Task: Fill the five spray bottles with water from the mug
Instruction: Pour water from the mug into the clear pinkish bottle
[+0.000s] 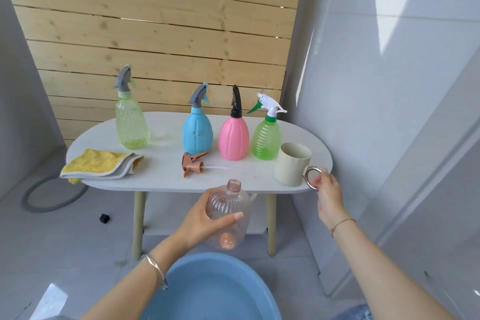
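Observation:
My left hand grips a clear pinkish bottle with its neck uncapped, held upright in front of the table's near edge. Its brown spray head lies on the table. My right hand pinches the metal ring handle of the beige mug, which stands at the table's right end. Standing capped in a row behind are a yellow-green bottle, a blue bottle, a pink bottle and a ribbed green bottle.
A folded yellow and grey cloth lies at the table's left end. A blue basin sits on the floor below my arms. A grey hose ring lies on the floor at left. Grey walls stand close on the right.

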The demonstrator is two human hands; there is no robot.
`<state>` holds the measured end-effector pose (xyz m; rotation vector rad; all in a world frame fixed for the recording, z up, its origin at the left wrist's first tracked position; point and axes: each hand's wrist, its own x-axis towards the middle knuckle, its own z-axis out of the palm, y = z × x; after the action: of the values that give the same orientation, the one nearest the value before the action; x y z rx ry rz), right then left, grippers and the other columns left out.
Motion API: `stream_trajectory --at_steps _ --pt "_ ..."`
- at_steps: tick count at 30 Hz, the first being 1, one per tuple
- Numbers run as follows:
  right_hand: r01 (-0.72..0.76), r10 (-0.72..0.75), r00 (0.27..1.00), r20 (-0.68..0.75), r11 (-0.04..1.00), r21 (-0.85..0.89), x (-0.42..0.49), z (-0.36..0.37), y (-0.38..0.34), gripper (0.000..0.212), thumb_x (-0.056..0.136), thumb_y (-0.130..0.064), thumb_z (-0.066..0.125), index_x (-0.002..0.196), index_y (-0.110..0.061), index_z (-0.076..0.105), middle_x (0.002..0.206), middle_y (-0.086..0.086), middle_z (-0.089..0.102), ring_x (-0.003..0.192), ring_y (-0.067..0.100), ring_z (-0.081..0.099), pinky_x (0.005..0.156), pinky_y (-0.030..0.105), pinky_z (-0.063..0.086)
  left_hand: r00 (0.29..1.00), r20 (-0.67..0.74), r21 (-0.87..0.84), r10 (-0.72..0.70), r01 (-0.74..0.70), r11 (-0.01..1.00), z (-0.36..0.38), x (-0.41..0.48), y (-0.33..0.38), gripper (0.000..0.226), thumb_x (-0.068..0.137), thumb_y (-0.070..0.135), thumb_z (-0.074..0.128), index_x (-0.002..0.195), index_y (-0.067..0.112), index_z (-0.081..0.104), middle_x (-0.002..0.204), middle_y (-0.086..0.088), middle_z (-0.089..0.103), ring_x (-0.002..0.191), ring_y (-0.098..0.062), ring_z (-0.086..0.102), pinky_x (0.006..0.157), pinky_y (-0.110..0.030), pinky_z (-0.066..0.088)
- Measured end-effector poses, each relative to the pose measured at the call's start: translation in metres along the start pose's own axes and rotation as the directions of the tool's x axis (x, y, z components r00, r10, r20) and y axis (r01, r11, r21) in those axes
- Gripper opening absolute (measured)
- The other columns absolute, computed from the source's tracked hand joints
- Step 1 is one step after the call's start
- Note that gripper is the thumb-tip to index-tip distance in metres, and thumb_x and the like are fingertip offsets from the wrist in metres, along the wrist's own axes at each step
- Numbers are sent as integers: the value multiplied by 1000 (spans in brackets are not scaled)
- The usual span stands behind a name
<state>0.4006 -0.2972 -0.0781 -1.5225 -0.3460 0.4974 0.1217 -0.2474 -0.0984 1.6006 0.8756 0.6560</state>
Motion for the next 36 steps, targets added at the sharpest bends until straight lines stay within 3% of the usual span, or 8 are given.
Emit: stream_trajectory --at_steps 6,9,13,19,22,25,30,36 --pt "142 -144 990 10 982 125 -10 -10 -17 36 95 -15 40 62 -20 27 62 -1 25 60 13 21 60 28 21 999 0 49 -52 52 997 -22 -21 -11 79 57 56 84 124 33 51 118 14 65 103 11 60 81 -6 45" --pt "95 -109 993 51 970 223 -26 -17 -27 37 90 -21 51 62 -24 27 52 -10 24 57 12 19 63 27 22 998 -17 51 -63 64 997 -37 -36 -17 79 54 59 84 121 33 53 112 16 68 100 10 62 77 -6 46" --pt "-48 5 987 160 963 264 -62 -20 -21 41 94 -20 58 61 -23 33 44 -12 22 44 7 23 65 25 36 994 -69 65 -82 86 994 -63 -54 -28 92 43 71 82 122 34 53 115 16 67 105 3 64 90 -20 48" --pt "-36 101 921 376 983 -177 -109 -9 68 40 86 -18 67 54 -20 43 46 -9 37 50 9 37 67 30 31 987 -46 73 -156 159 985 -83 -88 -60 94 45 69 84 126 36 50 123 12 64 109 0 62 94 -25 50" --pt "47 180 855 486 907 -419 -125 -5 116 49 86 -21 68 53 -21 31 58 2 30 63 16 35 57 26 25 987 -17 126 -159 160 979 -84 -100 -70 92 47 68 84 126 37 49 122 14 63 109 1 61 97 -26 49" --pt "166 283 778 561 769 -618 -143 -1 157 48 85 -21 66 55 -21 29 56 -4 27 58 15 27 55 30 20 987 -19 139 -159 160 977 -88 -111 -75 98 40 76 82 125 43 47 123 18 61 113 2 59 97 -25 47" --pt "228 404 739 539 604 -764 -162 -2 211 43 86 -25 62 58 -18 31 58 -2 33 58 16 30 54 30 22 988 -17 133 -151 152 979 -91 -119 -79 101 44 71 83 131 37 46 122 18 62 109 8 59 91 -16 45" --pt "265 433 726 534 541 -798 -174 -13 248 44 90 -23 58 60 -17 27 62 -1 29 60 16 26 53 30 19 985 -15 136 -169 170 976 -88 -121 -87 85 59 59 85 130 36 45 121 22 59 107 15 56 87 -9 43"
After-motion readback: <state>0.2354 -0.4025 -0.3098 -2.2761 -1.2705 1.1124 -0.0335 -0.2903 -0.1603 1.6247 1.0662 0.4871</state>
